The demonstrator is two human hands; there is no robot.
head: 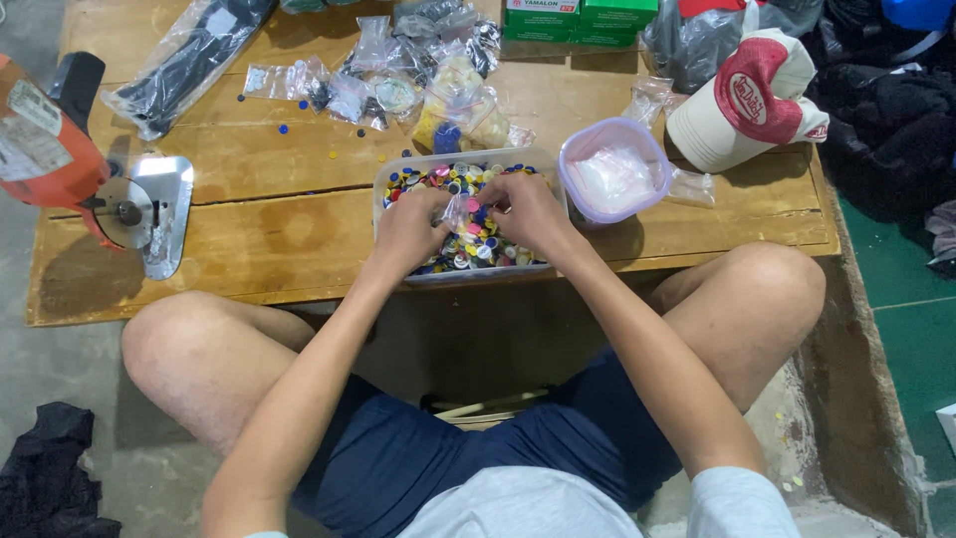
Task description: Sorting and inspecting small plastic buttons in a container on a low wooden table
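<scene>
Head view: low wooden table (279, 249), largest item. Clear tub (538, 159) of mixed coloured buttons (468, 247) at near edge, centre. Lidded round container (612, 169) just right of tub. Left hand (408, 227) and right hand (528, 207) over tub, together pinching small clear bag (458, 211). Judged step: filling bag with buttons. Next move needs bag mouth held open.

small clear plastic bag (459, 211) | held open, pinched above tub | clear rectangular tub (398, 179) | filled with mixed coloured buttons (476, 247) | set on desk near front edge
</scene>
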